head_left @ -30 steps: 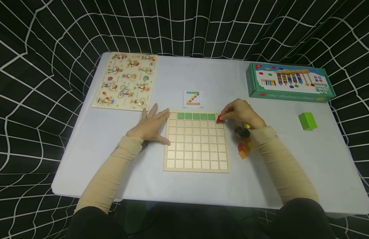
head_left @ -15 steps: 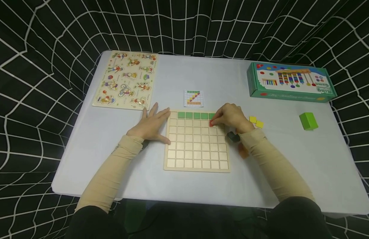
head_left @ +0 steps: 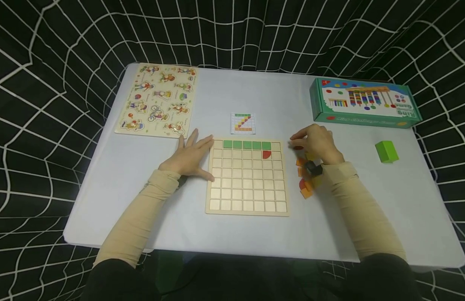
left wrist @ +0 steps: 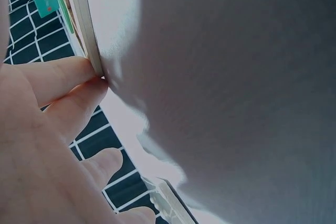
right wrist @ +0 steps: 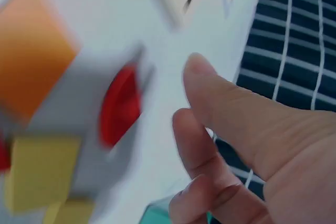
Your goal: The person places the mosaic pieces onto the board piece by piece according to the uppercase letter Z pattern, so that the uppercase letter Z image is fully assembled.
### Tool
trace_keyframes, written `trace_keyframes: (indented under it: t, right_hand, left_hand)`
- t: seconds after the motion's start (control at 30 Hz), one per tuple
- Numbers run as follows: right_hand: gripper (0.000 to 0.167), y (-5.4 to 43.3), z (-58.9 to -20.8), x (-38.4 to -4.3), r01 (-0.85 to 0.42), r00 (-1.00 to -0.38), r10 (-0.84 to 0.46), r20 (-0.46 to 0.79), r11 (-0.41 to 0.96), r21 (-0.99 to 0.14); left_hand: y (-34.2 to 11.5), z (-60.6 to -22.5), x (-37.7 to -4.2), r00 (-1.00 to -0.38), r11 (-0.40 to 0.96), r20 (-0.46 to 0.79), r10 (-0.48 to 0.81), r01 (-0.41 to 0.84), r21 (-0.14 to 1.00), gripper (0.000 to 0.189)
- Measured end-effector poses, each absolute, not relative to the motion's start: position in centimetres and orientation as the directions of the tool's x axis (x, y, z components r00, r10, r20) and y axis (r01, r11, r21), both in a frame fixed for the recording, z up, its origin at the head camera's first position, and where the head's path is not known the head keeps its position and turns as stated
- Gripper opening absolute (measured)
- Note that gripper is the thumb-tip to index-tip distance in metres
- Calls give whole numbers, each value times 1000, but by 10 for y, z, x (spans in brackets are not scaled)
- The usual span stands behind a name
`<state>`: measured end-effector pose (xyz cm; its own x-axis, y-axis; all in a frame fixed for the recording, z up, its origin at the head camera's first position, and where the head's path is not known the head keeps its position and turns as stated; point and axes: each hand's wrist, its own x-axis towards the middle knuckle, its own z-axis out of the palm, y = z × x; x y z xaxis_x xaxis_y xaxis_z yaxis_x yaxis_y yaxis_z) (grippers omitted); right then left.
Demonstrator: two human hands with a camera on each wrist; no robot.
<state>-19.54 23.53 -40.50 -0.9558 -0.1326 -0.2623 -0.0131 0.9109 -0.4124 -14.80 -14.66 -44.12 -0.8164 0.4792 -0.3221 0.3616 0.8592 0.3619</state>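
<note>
My left hand (head_left: pixel 188 158) lies spread at the left edge of a wooden grid board (head_left: pixel 232 209). In the left wrist view its fingers touch the side of the board (left wrist: pixel 88 30). Several green squares (head_left: pixel 247 145) sit in the board's top row, and a red quarter-circle tile (head_left: pixel 267 154) fills a cell just below the rightmost one. Beyond the board's right side, my right hand (head_left: pixel 319 143) hovers with nothing between thumb and fingers. Another red tile (right wrist: pixel 122 107) is close to its fingertips, blurred in the right wrist view, beside an orange tile (right wrist: pixel 34 51) and a yellow tile (right wrist: pixel 44 171).
More orange tiles (head_left: pixel 306 193) are scattered under and beside the right wrist. A pattern card (head_left: pixel 243 123) lies behind the board. Farther off are a picture puzzle (head_left: pixel 157 100), a green game box (head_left: pixel 367 103) and a green block (head_left: pixel 387 151). A white net hangs around the table.
My right hand has brought the red quarter-circle tile down into a second-row cell, let go, and moved right to the loose tiles. The left hand has stayed put.
</note>
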Motion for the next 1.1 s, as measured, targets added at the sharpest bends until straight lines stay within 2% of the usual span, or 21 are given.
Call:
trace_keyframes:
  t: [0.2,0.4,0.53,0.77,0.93,1.1]
  right_hand:
    - [38,255,-410,-197,88,-924,-59,-379,929,-359]
    - [34,256,-412,-196,114,-915,-50,-400,920,-376]
    - [33,258,-413,-196,103,-920,-58,-387,918,-382]
    - [43,267,-415,-187,99,-935,-44,-351,919,-381]
    - [37,279,-409,-179,118,-918,-30,-396,931,-345]
    - [37,288,-403,-177,73,-892,-82,-444,944,-322]
  left_hand:
    - [-146,-442,-147,-814,860,-327,480,363,358,125]
    - [-146,-440,-147,-813,859,-328,481,362,362,125]
    - [-145,-439,-147,-813,861,-331,479,361,359,125]
    - [-146,-439,-149,-810,866,-345,474,358,349,126]
    - [-146,-438,-149,-811,863,-340,476,357,357,125]
    - [-146,-439,-149,-811,862,-336,478,361,357,125]
